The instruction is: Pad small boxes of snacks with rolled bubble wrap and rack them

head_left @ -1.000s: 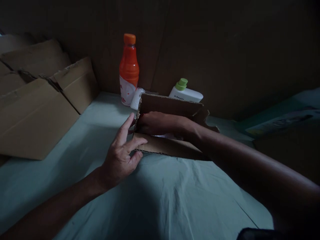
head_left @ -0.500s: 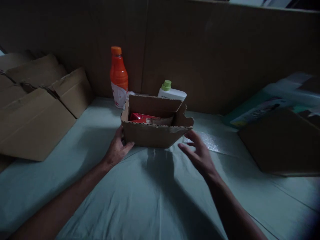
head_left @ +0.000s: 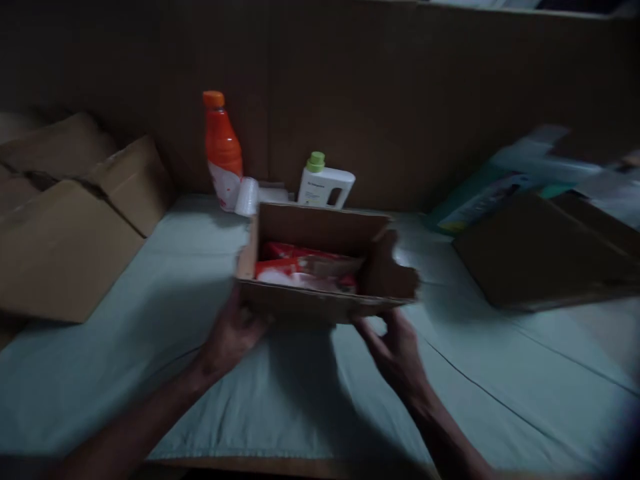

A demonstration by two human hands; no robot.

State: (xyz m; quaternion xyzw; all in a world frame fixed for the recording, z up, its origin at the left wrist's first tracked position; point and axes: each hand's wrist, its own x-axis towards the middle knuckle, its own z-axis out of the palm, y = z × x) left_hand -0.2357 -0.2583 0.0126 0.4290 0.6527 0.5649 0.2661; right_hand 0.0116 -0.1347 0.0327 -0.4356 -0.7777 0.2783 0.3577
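Between my hands is a small open cardboard box [head_left: 320,227], its right side torn. Red packets [head_left: 280,267] and a piece of brown cardboard lie inside it. My left hand [head_left: 235,337] grips the box's lower left corner, thumb on the front. My right hand [head_left: 395,343] holds the lower right corner from below, its fingertips partly hidden. Behind the box stand a white bottle with a green cap [head_left: 325,183], a translucent white cup [head_left: 247,197] and an orange bottle [head_left: 223,157].
Cardboard boxes [head_left: 65,247] with raised flaps stand at the left. On the right another cardboard box [head_left: 540,260] sits before a teal jug [head_left: 480,193]. A tall cardboard wall [head_left: 380,87] closes off the back. Pale green cloth [head_left: 165,373] covers the table.
The box has come nearer to me, and more of its inside shows. My right hand has closed on its right corner. The camera view has shifted slightly.
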